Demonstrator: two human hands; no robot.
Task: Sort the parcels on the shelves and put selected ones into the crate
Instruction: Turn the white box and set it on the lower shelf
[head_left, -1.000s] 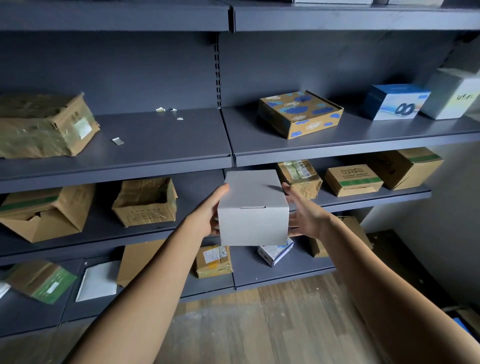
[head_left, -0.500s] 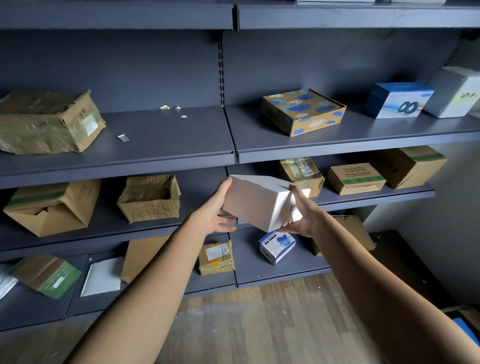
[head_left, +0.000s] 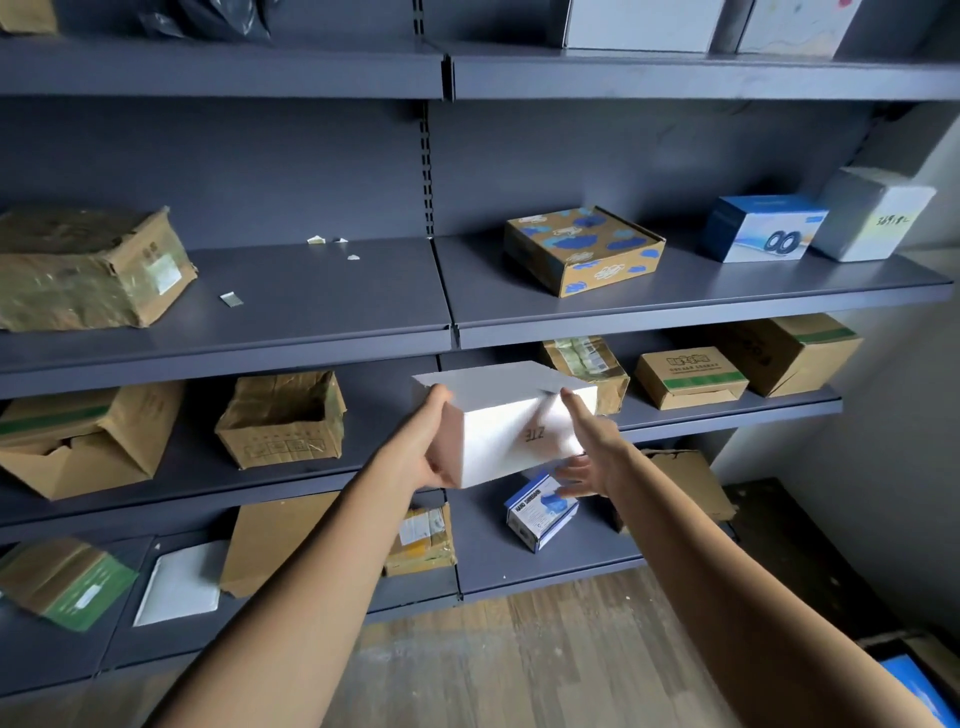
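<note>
the left hand (head_left: 428, 449) grips the white box (head_left: 498, 436) at mid frame; the open right hand (head_left: 597, 454) sits beside its right end.

White box (head_left: 498, 436) between left hand (head_left: 426, 449) and right hand (head_left: 597, 454)

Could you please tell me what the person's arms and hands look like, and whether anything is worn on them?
The left hand and right hand are bare: no gloves, and no ring, watch or bracelet shows on either. No sleeve is in view anywhere up to the picture's lower edge.
</note>
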